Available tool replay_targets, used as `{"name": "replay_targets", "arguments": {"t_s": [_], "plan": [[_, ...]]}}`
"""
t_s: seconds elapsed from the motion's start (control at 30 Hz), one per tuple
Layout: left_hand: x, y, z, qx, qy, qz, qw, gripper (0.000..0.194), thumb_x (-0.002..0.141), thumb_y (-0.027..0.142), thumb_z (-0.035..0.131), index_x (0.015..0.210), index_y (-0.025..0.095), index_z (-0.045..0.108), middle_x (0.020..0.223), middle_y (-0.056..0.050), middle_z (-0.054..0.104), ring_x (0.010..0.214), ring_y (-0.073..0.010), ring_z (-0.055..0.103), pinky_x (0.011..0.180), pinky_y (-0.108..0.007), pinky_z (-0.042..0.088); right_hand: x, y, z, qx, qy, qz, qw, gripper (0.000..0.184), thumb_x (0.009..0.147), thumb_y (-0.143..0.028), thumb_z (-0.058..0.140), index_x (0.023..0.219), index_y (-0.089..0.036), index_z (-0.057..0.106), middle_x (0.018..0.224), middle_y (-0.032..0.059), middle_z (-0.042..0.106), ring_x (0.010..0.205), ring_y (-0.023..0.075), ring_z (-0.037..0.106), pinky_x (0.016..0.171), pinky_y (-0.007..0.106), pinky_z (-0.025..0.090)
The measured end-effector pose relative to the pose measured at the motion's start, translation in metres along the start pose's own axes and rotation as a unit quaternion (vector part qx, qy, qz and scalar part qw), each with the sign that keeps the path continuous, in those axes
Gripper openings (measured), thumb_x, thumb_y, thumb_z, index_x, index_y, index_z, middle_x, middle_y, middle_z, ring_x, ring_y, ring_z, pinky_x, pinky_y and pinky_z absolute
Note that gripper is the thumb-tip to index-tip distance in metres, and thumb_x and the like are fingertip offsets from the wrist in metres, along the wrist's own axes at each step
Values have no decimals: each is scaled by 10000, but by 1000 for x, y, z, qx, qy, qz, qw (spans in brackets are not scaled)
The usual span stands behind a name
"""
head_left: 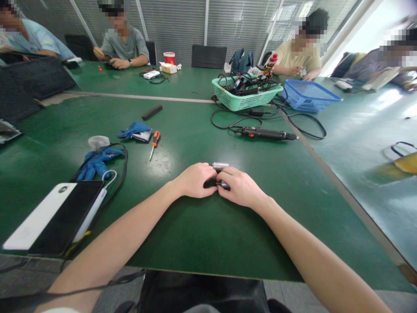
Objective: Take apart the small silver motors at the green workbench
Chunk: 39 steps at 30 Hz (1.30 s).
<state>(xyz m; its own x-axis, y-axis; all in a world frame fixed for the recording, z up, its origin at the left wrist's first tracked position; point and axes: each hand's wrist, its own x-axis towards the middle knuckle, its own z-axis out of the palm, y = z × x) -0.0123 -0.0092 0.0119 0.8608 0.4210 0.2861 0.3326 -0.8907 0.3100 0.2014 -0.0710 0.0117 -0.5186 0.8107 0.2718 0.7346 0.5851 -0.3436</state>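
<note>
**—** Mint-green plastic basket (246, 101): contents?

**—** Tangled black cables (243, 84) and small dark tools, heaped to the rim. Beside its far corner, a red-capped bottle (269, 66), either in the basket or just behind it; impossible to tell which.

**—** And the blue mesh basket (308, 95)?

**—** Just right of the green one. Contents too shaded to make out.

**—** Edges and open room?

**—** Plenty of bare space on the dark green counter (182, 243) all around both hands. Near edge of the counter well below the wrists; grey edge strip far off to the right. Closest along the left: an orange-handled screwdriver (154, 143) and crumpled blue rubber gloves (97, 163). Farther right, beyond the hands: a black corded electric screwdriver (269, 133).

**—** The grip?

**—** Narrow on both sides. Left hand (194, 180) and right hand (239, 187) curled and almost touching, closed together around a small silver metal cylinder (220, 165), one end poking out past the fingers. Also between them, a dark metal-tipped piece (223, 185). Any join between the two hidden by the fingers.

**—** Location?

**—** Mid-counter, low over the green surface, directly in front of the wearer.
</note>
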Motion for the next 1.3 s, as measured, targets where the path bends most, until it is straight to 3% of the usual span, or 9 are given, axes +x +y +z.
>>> {"name": "replay_targets", "arguments": {"t_s": [1.3], "plan": [[-1, 0, -2, -10, -2, 1, 1000, 138, 852, 326, 604, 878, 193, 577, 865, -51, 636, 818, -209, 591, 793, -361, 469, 2, 2, -3, 47, 3, -12, 999, 131, 889, -178, 606, 1008, -215, 646, 1075, 90, 665, 1064, 254, 639, 936, 406, 543]]}}
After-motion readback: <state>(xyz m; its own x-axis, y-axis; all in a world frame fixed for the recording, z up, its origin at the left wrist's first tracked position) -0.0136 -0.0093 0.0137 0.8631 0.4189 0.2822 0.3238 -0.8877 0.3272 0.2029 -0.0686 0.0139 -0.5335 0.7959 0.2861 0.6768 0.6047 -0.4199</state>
